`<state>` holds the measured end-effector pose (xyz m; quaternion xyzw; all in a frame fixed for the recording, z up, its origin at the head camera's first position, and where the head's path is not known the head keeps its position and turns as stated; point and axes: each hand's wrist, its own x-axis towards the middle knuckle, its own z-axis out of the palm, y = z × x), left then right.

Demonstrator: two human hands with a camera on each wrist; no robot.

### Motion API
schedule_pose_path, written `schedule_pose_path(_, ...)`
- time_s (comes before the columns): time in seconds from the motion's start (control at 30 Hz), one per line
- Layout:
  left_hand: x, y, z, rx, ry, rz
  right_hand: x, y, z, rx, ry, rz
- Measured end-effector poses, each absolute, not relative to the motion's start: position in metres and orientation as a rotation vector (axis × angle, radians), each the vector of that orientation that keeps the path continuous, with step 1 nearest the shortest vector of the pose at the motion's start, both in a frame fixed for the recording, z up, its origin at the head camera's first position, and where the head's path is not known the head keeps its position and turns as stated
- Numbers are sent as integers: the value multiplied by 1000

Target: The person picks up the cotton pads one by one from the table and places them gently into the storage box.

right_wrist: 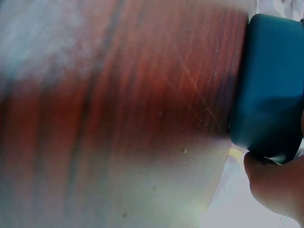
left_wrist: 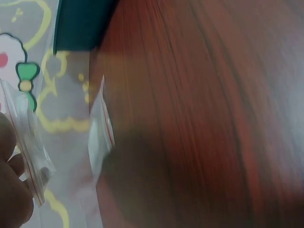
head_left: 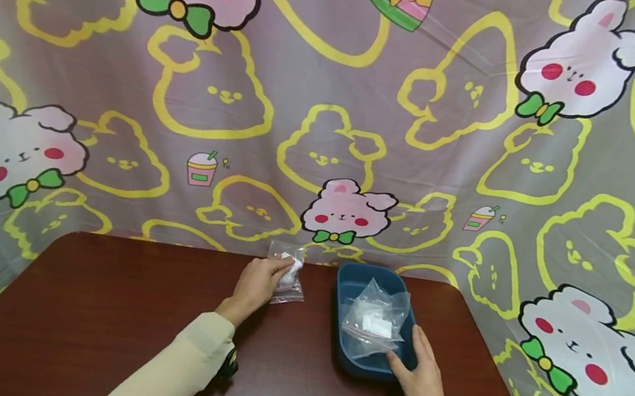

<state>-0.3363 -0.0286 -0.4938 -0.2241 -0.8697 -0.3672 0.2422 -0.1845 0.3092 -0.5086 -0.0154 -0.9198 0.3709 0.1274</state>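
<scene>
- Left hand at the far middle of the table, fingers curled round a small clear zip bag with something white inside. Bag held upright, raised off the wood, its long axis roughly vertical, just beyond the fingertips on the hand's right side.
- Left wrist view: the same bag shows a red seal line and sits pinched against the fingers; the rest is blurred.
- Blue tray lies right of the held bag, near but apart from it, long axis running near-to-far. A loose heap of clear bags fills it.
- Right hand at the tray's near right corner, thumb along the rim; the fingers look fairly straight, resting on the tray rather than closing on any bag. Right wrist view shows a fingertip against the tray's outer wall.
- Deciding relation: the tray stands to the right of the bag; the left hand holds the bag, while the right is the nearer one to the tray.
</scene>
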Motion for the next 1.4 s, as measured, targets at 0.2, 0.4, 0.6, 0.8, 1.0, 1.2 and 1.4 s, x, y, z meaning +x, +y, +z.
schedule_pose_path(0.2, -334, 3, -490, -695, -2400, -1013, -185, 310, -509, -47, -2679, 1080)
schedule_pose_path(0.4, -326, 39, -484, -773, -2421, -1050, -186, 311, -508, -53, -2684, 1093)
schedule_pose_path(0.6, -318, 72, -481, -852, -2436, -1047, -187, 311, -510, -43, -2663, 1089)
schedule_pose_path(0.8, -312, 96, -477, -911, -2489, -1045, -188, 311, -512, -37, -2661, 1090)
schedule_pose_path(1.0, -307, 114, -474, -969, -2507, -1010, -189, 311, -511, -28, -2656, 1079)
schedule_pose_path(1.2, -301, 127, -474, -973, -2558, -970, -190, 311, -511, -30, -2667, 1082)
schedule_pose_path(1.4, -299, 137, -475, -941, -2575, -933, -190, 311, -511, -42, -2673, 1082)
